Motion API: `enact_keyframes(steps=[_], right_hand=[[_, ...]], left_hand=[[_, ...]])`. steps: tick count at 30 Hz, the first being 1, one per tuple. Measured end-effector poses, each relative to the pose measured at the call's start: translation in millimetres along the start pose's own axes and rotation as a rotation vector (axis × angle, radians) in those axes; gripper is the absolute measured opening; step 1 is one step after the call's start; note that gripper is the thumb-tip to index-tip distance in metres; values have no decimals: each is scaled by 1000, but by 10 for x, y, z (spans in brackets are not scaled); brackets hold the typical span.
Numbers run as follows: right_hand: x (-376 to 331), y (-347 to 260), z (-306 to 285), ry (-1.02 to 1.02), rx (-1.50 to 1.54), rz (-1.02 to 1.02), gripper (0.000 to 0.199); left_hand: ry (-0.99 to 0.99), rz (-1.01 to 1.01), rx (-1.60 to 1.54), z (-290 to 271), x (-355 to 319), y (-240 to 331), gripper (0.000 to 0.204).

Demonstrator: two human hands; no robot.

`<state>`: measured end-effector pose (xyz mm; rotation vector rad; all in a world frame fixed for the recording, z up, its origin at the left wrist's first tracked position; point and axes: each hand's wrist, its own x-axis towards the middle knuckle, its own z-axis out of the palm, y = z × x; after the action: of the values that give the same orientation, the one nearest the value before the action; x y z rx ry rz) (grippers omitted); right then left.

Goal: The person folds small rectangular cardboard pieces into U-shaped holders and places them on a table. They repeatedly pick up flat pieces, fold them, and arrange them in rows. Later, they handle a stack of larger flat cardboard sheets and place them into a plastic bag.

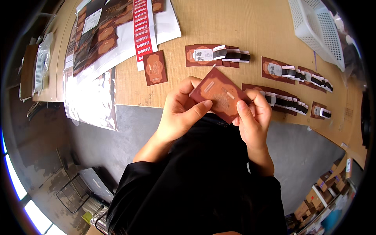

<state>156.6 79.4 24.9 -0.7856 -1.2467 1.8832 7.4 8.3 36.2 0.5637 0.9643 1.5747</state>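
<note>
Between my two hands a brown card (219, 94) with an orange framed panel is held up, tilted, in front of my body at the table's near edge. My left hand (181, 107) grips its left side, thumb on the face. At its right corner my right hand (253, 115) pinches it with thumb and fingers. Just beyond, a similar brown card (155, 68) lies on the table beside a red-and-white strip of labels (142, 33). A row of overlapping brown cards with black-and-white pieces (203, 55) lies ahead of my hands.
More overlapping card rows (274, 70) lie at the right, one partly behind my right hand. A white perforated basket (319, 33) stands at the far right. Plastic-wrapped brown sheets (105, 35) cover the left of the wooden table (227, 23). Cardboard boxes (309, 203) sit low at the right.
</note>
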Motion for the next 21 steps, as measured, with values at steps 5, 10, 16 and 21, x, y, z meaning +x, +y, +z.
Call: enact_keyframes(steps=[5, 10, 16, 21], right_hand=[[13, 29, 46, 25, 154, -2, 11], [-13, 86, -6, -15, 120, -15, 10], [-14, 18, -25, 56, -93, -104, 11], [118, -79, -249, -15, -540, -336, 14]], left_hand=[[-98, -19, 39, 45, -26, -129, 31], [-71, -89, 130, 32, -23, -129, 31], [-67, -67, 202, 50, 0, -78, 19], [-88, -43, 48, -89, 30, -31, 10]])
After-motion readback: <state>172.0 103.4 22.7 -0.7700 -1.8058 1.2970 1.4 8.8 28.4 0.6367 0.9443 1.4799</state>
